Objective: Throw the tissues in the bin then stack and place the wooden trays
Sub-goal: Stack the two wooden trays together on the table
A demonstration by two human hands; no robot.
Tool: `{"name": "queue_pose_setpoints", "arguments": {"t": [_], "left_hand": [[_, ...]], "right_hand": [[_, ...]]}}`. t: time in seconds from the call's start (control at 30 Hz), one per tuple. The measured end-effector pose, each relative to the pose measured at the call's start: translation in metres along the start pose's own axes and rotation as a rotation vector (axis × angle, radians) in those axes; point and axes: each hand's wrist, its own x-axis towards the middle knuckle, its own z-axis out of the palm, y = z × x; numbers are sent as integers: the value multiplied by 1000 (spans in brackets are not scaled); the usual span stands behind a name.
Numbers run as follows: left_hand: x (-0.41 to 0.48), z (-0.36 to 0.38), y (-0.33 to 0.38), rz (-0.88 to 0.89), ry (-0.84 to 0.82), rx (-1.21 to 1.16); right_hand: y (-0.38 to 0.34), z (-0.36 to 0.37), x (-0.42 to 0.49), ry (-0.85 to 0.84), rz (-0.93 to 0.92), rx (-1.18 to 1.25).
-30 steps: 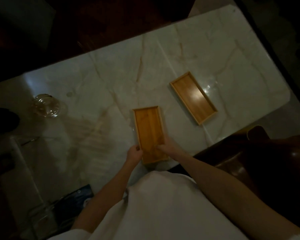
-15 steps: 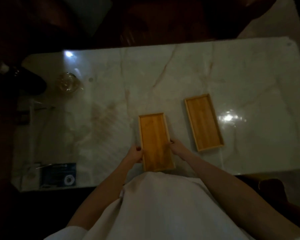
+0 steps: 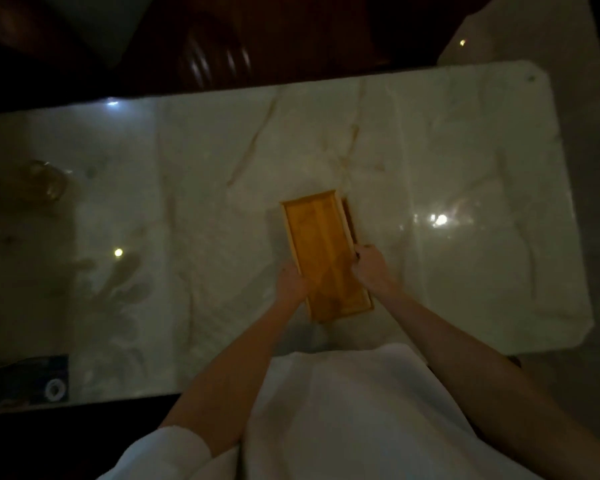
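A long wooden tray (image 3: pixel 321 251) sits over a second wooden tray (image 3: pixel 349 216), of which only a thin strip shows along the right side. Both lie near the middle of the marble table (image 3: pixel 465 161). My left hand (image 3: pixel 291 280) grips the top tray's left long edge near its near end. My right hand (image 3: pixel 369 266) grips the right long edge. No tissues or bin are in view.
A glass vessel (image 3: pixel 44 181) stands at the table's far left. A dark blue packet (image 3: pixel 35 381) lies at the near left corner. Dark wooden chairs (image 3: pixel 219 53) stand beyond the far edge. My white shirt (image 3: pixel 343 420) fills the bottom.
Both hands carried the near tray to the right and set it over the second tray, which is now almost covered. The camera view also shifted.
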Motion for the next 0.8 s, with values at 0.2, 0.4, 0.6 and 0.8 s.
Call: {"name": "queue_pose_setpoints", "arguments": {"t": [0.2,0.4,0.6,0.8], "left_hand": [[33,44,19,-180,118,260],[49,54,19,-122,242,552],[56,32,13,-148,371,404],[73,-2,4,-293,220,61]], "right_hand": [[16,-6,19,48,68,26],[22,0,35,121,147,124],[7,26,40,105,86,130],[-7,47,28,104,70,75]]}}
